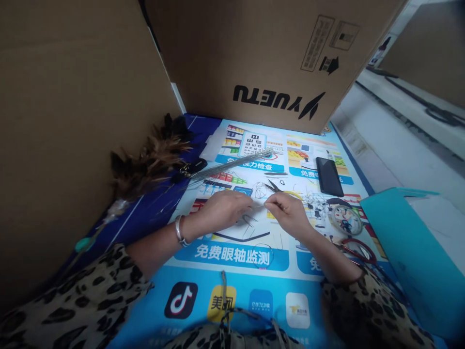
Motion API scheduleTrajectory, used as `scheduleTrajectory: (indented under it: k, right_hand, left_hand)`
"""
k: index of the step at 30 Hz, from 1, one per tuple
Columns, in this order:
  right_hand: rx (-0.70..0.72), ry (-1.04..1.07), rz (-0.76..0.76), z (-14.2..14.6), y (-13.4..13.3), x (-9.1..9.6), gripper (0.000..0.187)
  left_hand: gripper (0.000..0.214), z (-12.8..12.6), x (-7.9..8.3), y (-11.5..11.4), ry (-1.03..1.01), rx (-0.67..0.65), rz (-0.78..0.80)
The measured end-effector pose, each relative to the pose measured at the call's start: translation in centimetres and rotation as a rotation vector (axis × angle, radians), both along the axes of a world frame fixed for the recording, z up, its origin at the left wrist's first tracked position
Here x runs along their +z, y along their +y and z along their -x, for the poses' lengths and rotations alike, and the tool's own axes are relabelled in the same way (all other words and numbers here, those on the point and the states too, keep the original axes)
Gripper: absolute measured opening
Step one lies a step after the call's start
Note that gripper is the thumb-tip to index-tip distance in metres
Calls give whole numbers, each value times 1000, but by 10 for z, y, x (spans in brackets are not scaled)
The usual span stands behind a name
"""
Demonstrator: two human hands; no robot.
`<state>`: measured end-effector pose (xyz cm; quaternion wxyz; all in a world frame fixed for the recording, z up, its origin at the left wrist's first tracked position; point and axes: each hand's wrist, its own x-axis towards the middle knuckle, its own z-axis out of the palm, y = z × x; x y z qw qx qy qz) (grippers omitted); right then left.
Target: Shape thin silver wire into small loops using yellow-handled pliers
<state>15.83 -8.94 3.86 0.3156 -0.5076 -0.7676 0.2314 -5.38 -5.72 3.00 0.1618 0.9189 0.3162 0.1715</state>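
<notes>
Over the middle of the printed mat (pixel 160 286), the right hand (pixel 288 214) is pinching what seems a thin wire (pixel 259 206); the left hand (pixel 225 212) is curling beside it, its grip hidden and impossible to tell. A wire bundle (pixel 236 165) is lying toward the far left corner, a phone (pixel 329 177) near the right edge.

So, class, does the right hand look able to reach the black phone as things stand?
Probably yes: nothing covers the black phone, lying beyond the right hand, though that hand seems to pinch a thin wire.
</notes>
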Motion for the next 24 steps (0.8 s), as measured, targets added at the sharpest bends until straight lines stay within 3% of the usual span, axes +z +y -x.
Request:
scheduleTrajectory:
  k: [5, 10, 14, 18, 24]
  right_hand:
    - [-51, 20, -5, -3, 1, -2, 13]
    - [-168, 81, 32, -9, 5, -2, 14]
    - [-3, -1, 16, -6, 5, -9, 13]
    - [192, -85, -33, 0, 1, -21, 26]
    - [257, -340, -116, 3, -4, -25, 34]
  left_hand:
    - [22, 5, -8, 3, -16, 31, 33]
    - [21, 16, -18, 11, -220, 207, 174]
    - [20, 18, -20, 15, -365, 314, 316]
    - [21, 16, -21, 16, -441, 301, 405]
    - [21, 16, -25, 20, -492, 281, 450]
